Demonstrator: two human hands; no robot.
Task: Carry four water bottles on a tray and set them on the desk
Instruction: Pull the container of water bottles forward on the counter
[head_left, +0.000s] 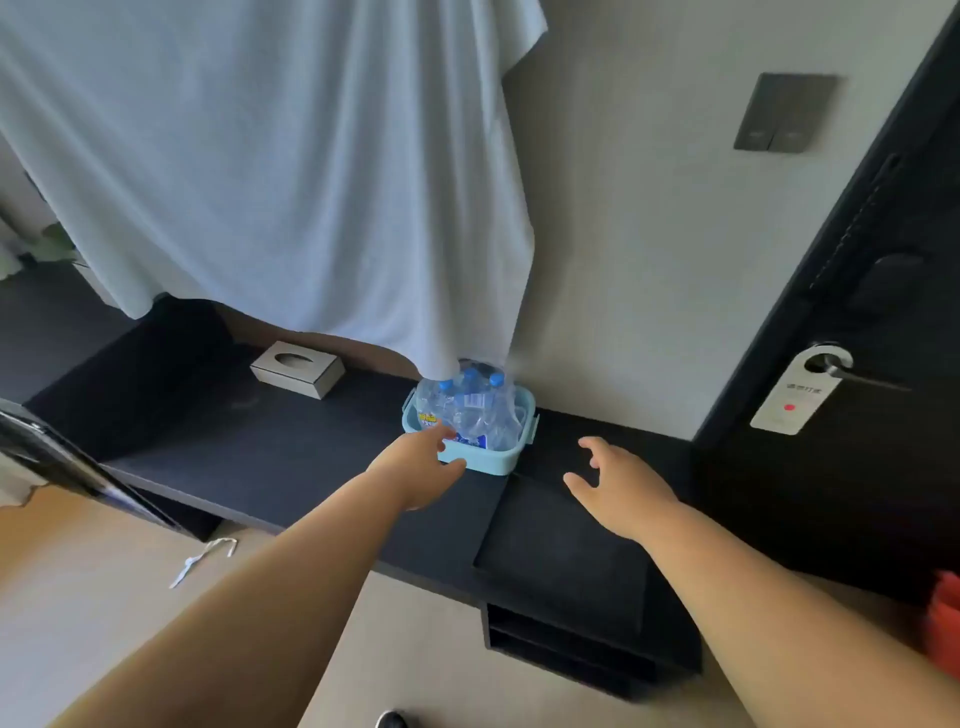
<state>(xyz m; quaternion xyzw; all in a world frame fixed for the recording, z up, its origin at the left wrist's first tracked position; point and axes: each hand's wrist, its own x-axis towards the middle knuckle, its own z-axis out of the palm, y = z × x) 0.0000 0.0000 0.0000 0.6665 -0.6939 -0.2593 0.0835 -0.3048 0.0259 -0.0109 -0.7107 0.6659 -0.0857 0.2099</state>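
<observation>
A light blue tray (480, 462) stands on the dark desk (270, 447) against the wall. Several clear water bottles (470, 410) with blue caps stand packed upright in it. My left hand (421, 467) reaches to the tray's near left corner, fingers at its rim and apart, holding nothing. To the right of the tray my right hand (618, 488) hovers over the desk, fingers spread, a short gap away from it. A hanging pale cloth (270, 171) drapes down and touches the bottle tops.
A grey tissue box (298, 369) sits on the desk left of the tray. A black door (857, 415) with a handle and a white hanger tag (795, 395) is on the right. A dark flat mat (566, 551) lies at the desk's near right.
</observation>
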